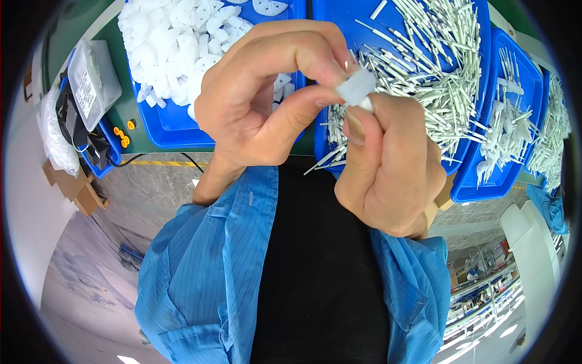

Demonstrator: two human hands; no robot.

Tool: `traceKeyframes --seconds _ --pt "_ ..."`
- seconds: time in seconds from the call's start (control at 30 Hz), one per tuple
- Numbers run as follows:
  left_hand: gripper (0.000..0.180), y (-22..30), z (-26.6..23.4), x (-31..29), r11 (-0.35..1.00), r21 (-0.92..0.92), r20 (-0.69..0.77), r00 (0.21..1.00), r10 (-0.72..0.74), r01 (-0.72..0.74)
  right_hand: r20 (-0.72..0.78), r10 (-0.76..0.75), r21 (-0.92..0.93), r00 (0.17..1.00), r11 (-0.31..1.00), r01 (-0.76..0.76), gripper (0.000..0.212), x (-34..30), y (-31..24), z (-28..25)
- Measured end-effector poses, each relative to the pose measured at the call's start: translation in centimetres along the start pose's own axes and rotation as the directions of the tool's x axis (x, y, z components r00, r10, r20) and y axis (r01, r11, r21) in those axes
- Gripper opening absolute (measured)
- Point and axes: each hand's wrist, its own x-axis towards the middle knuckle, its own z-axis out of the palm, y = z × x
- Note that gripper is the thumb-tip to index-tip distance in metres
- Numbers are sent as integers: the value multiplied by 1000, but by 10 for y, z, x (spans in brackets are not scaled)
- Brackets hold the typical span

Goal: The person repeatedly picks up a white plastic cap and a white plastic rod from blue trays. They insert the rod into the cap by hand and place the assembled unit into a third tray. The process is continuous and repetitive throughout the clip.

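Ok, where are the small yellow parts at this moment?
In the head view, the yellow parts lie at left on the green table, between the small blue tray and the large tray of flat white pieces.

Cannot make out the full shape of the small white part [356,87], partly covered by the left hand [254,94] and right hand [394,161]. Cannot see the far ends of the white-piece tray [173,134] and stick tray [332,12], cut off above.

Pieces [176,45] lie in 1 tray [173,134] on the table [140,144]; right beside it, another tray [374,31] holds rods [445,100].
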Motion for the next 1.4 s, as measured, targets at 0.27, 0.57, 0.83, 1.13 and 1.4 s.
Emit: traceKeyframes --seconds 0.27,0.57,0.83,1.13,1.4 --pt "53 -6 -5 8 993 39 -68 991 117 -115 5 -75 144 997 987 74 15 2 31 3" --pt "32 4 -16 23 933 205 181 948 260 -295 134 -51 272 990 962 13 26 5 41 -10" --pt "34 19 -9 13 885 350 306 930 203 -308 454 434 440 778 650 -619 27 16 23 -22" --pt "32 -4 -18 5 994 0 -171 979 -108 109 94 -24 -529 995 845 70 10 35 82 -16" --pt "41 4 -1 5 920 -153 -302 870 -390 360 0 264 194 965 946 -259 9 15 32 -4"
